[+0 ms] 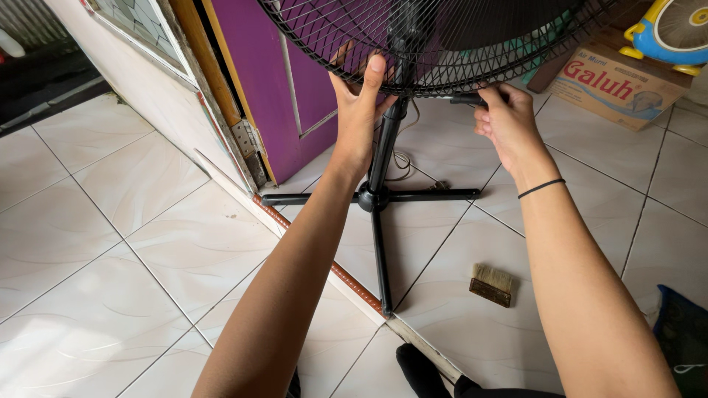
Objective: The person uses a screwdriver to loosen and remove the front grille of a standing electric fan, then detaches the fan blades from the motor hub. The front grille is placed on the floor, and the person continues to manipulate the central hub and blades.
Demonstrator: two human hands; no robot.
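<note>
- Here, the left hand [359, 110] presses flat against the black fan grille [435, 44], fingers spread.
- The right hand [509, 121] pinches a dark tool [464, 98] at the grille's lower rim.
- The fan stand [380, 195] sits on the tiled floor [110, 221], a brush [492, 284] nearby.

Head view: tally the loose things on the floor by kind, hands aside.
Black standing fan, left hand on its grille, right hand at its lower rim: 1
Brush with wooden handle: 1
Cardboard box: 1
Blue and yellow small fan, partly out of view: 1
Total: 4
</note>
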